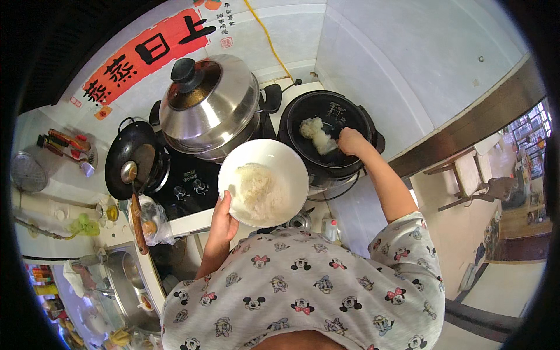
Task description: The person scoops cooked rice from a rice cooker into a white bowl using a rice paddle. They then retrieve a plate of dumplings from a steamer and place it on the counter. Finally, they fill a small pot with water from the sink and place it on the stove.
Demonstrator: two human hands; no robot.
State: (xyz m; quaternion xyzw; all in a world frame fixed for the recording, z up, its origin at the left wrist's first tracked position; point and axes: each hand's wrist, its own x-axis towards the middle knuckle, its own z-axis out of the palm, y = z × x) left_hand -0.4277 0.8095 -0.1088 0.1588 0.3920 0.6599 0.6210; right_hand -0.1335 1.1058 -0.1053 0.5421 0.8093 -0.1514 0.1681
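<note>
My left hand [224, 222] grips the rim of a white bowl [286, 168], thumb on the near left edge. Cooked white rice [258, 190] lies heaped in the bowl's middle. To the right, my right hand [351, 142] reaches over the dark inner pot [308, 107] of a rice cooker [288, 148]. Its fingers are closed on what looks like a rice paddle [333, 145], mostly hidden by rice and the hand. Clumps of rice [314, 129] show in the pot beside the fist. The bowl is close to the cooker's left front side.
Behind the bowl, a lidded steel steamer pot [210, 118] stands on a black gas hob [183, 205]. A wok [120, 151] with a wooden-handled ladle [137, 214] is at left. Farther left is a steel sink [120, 280]. A tiled wall [385, 70] bounds the cooker's right.
</note>
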